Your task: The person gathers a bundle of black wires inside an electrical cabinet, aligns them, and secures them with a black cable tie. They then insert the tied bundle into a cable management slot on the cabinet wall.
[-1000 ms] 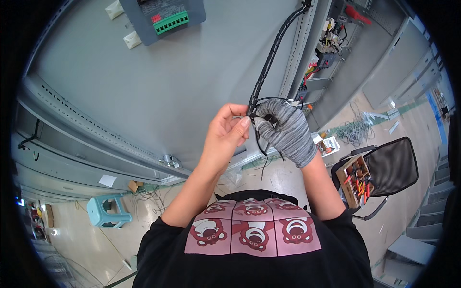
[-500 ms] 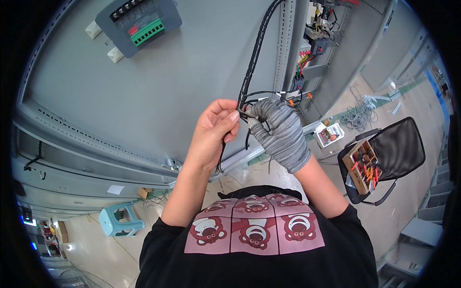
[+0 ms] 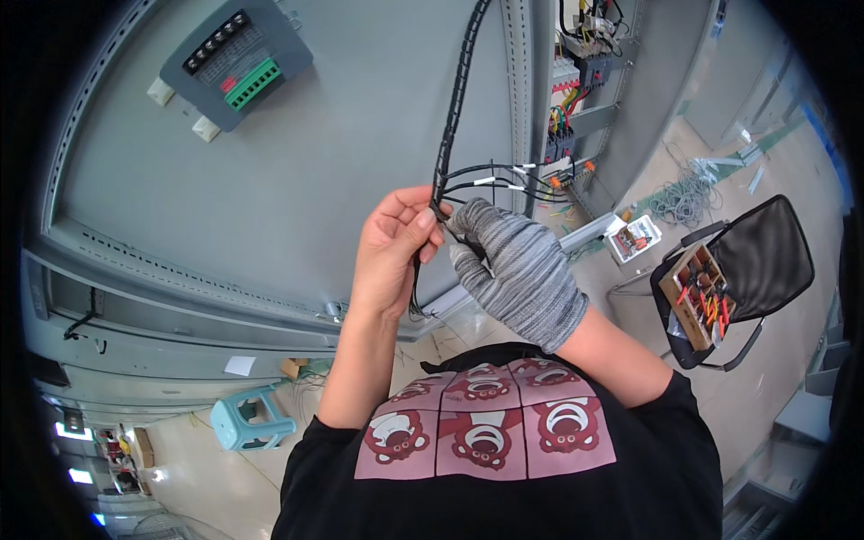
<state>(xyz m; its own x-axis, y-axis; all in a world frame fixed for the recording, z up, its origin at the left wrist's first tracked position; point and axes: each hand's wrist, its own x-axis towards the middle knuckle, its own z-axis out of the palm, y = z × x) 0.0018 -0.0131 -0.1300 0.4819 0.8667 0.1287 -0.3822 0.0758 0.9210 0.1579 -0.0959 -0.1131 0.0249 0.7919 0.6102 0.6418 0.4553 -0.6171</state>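
Bare left hand (image 3: pixel 398 241) pinches lower end of black wrapped cable bundle (image 3: pixel 449 126), which hangs before grey panel (image 3: pixel 342 135); gloved right hand (image 3: pixel 522 270) curls just beside, its grip unclear from here.

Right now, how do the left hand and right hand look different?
The left hand is bare, while the right hand wears a grey striped glove. The left hand pinches the black cable; the right hand curls close by, and I can't tell whether it grips anything. The left hand points up in the picture, but the right hand slants up to the left. Both are raised and close together.
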